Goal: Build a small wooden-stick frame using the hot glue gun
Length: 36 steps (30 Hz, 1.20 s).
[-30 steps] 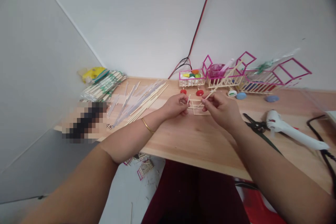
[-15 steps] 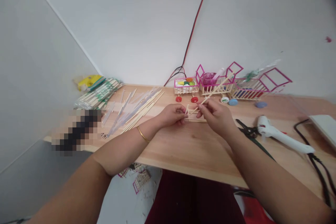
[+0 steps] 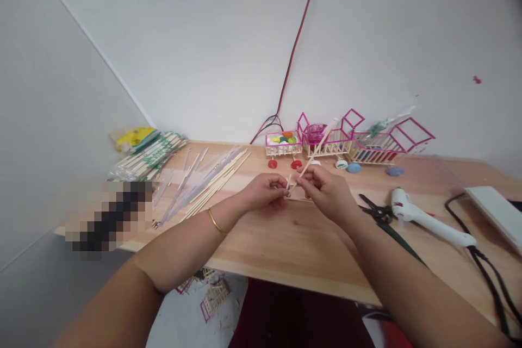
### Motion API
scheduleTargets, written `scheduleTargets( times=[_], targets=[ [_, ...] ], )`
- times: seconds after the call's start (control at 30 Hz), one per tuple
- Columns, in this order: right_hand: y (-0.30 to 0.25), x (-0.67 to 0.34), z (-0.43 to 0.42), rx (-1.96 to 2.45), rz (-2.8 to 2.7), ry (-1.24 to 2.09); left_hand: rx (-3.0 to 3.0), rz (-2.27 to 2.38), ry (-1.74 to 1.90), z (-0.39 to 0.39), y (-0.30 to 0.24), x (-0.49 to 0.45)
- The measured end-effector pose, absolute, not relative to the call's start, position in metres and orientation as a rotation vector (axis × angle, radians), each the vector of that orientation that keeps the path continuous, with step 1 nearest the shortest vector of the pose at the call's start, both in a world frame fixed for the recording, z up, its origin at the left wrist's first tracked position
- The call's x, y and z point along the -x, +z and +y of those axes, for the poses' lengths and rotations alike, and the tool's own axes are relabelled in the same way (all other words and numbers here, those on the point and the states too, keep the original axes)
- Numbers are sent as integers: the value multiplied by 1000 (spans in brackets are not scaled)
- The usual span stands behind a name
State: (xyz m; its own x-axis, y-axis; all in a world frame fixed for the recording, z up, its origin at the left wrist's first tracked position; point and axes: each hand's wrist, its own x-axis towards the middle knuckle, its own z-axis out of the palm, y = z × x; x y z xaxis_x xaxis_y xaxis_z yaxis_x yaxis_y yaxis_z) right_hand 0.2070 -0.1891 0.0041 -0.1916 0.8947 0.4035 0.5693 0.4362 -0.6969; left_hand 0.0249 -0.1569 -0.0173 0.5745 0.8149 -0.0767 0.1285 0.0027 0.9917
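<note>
Currently stick (image 3: 312, 158) slants up toward far right, pinched by right hand (image 3: 326, 190), low end near the frame (image 3: 289, 181) pinched by left hand (image 3: 265, 192), both over mid table (image 3: 281, 250), loose sticks (image 3: 218, 184) to the left, pliers (image 3: 381, 215) and glue gun (image 3: 432, 224) right, carts (image 3: 330, 149) along far edge.

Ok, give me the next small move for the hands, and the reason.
I'd probably ease the lower end of the long stick against the short stick: the right hand holds the long stick slanted, its lower end close to the short stick at the left hand. I can't tell whether they already touch.
</note>
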Motion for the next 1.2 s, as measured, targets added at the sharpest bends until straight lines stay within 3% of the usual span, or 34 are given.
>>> scheduleTargets(
  times=[0.53, 0.9, 1.2],
  targets=[
    [6, -206, -190, 1221, -1796, 740, -1460, 764, 624, -156, -24, -25],
    [18, -216, -188, 1277, -1788, 500, -1377, 778, 651, -160, -17, -26],
    [15, -222, -181, 1196, -1635, 565, -1387, 785, 723, -156, -17, -23]
  ],
)
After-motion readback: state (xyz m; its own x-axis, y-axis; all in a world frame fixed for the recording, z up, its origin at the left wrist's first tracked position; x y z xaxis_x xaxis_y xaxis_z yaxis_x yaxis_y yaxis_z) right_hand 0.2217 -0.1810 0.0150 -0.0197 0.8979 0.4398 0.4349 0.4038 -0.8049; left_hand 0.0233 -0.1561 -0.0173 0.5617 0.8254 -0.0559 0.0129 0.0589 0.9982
